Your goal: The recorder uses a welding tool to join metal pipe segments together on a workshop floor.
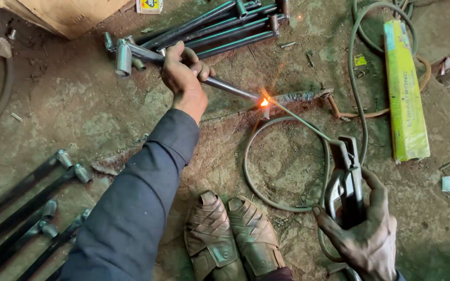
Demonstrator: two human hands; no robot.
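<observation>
My left hand [183, 73] grips a metal rod [225, 86] with a short tube fitting [124, 57] at its far end, holding it low over the ground. My right hand [365, 229] is closed around a welding electrode holder [349, 177]. Its thin electrode [298, 119] reaches up and left to the rod's tip, where a bright orange spark [264, 101] glows. The rod's tip rests against a rough, rusty metal piece [303, 96] lying on the floor.
Bundled black rods [220, 26] lie at the top; more rods with fittings [32, 208] lie at lower left. A grey cable [358, 83] loops across the floor. A long yellow-green box [404, 88] lies right. A cardboard box [63, 13] sits top left. My sandalled feet [230, 234] are below.
</observation>
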